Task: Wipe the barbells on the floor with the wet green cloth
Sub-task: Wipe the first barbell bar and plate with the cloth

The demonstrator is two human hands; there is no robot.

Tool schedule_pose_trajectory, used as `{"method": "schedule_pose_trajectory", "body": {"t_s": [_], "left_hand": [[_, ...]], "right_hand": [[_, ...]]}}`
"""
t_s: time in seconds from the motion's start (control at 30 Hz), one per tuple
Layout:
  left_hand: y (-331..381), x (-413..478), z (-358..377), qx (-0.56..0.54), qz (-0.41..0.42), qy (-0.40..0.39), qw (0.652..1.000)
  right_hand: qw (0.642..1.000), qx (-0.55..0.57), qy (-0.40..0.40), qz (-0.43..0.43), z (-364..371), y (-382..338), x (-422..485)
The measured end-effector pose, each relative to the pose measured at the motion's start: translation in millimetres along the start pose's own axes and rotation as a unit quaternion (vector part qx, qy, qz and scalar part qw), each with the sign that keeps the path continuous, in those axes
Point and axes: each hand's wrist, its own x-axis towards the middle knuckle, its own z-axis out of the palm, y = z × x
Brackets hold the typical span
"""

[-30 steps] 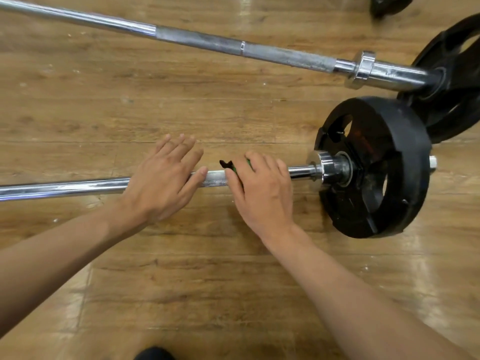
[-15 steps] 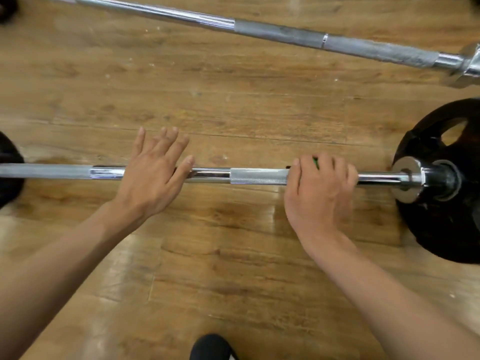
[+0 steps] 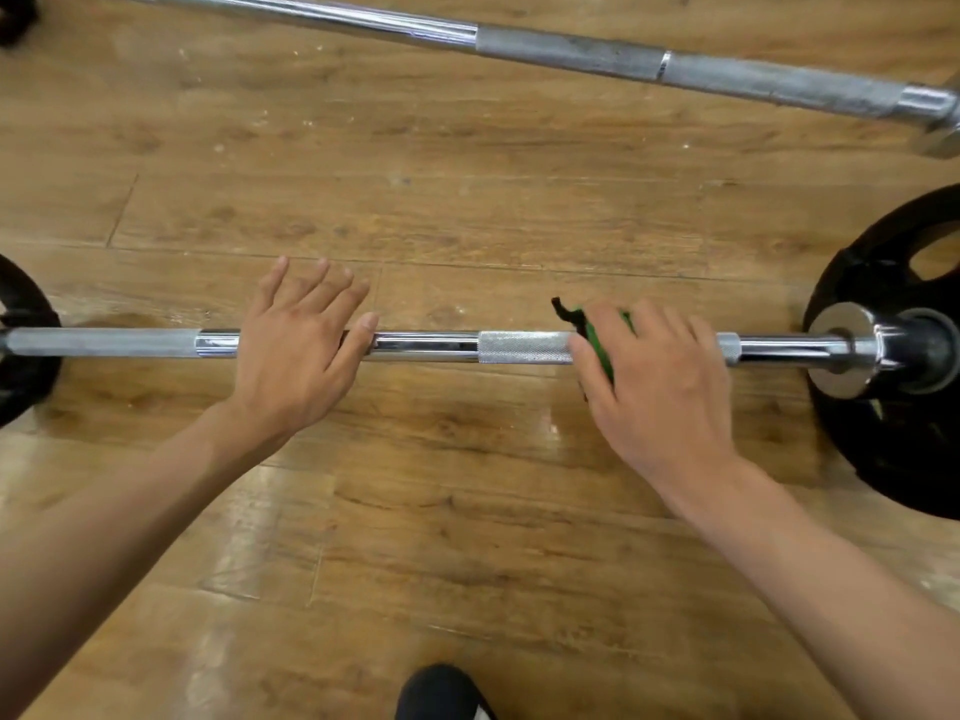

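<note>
- Barbell [image 3: 524, 347] lies left to right on the floor [image 3: 467, 200]; second bar [image 3: 571, 49] lies farther off;
- left hand [image 3: 296, 350] rests on it, fingers straight and spread;
- right hand [image 3: 660, 376] grips green cloth [image 3: 597, 340] around the barbell, nearer the right plate [image 3: 909, 433]

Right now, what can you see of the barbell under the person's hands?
The near barbell is a shiny steel bar with knurled sections, lying across the wooden floor. A black plate sits behind a chrome collar at its right end; a second plate shows at the left edge. The left hand rests flat on it; the right hand holds the green cloth over it.
</note>
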Motion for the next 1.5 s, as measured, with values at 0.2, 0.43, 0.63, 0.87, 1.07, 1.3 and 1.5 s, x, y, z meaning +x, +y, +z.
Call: {"method": "schedule_pose_trajectory", "body": {"t_s": [0.2,0.43,0.63,0.87,1.07,1.3,1.5], "left_hand": [[-5,-6,7,0.007,-0.002,0.041,0.999],[-3,-7,4,0.004,0.002,0.044,0.999],[-2,-8,4,-0.007,0.006,0.045,0.999],[0,-21,4,-0.026,0.005,0.061,0.998],[7,-48,-8,-0.008,-0.005,0.038,0.999],[18,-81,-18,-0.005,-0.008,-0.008,1.000],[24,-106,-19,0.000,-0.002,0.015,1.000]], "right_hand": [[0.985,-0.040,0.007,0.167,-18,31,-16],[0.995,0.042,-0.005,0.092,29,-115,19],[0.998,0.060,-0.013,-0.026,25,-85,15],[0.993,-0.057,-0.014,0.104,-27,36,-28],[0.979,-0.017,0.012,0.204,-17,-6,-50],[0.996,0.029,-0.075,0.049,4,-148,-54],[0.994,0.034,-0.075,-0.072,-7,-118,-77]]}}
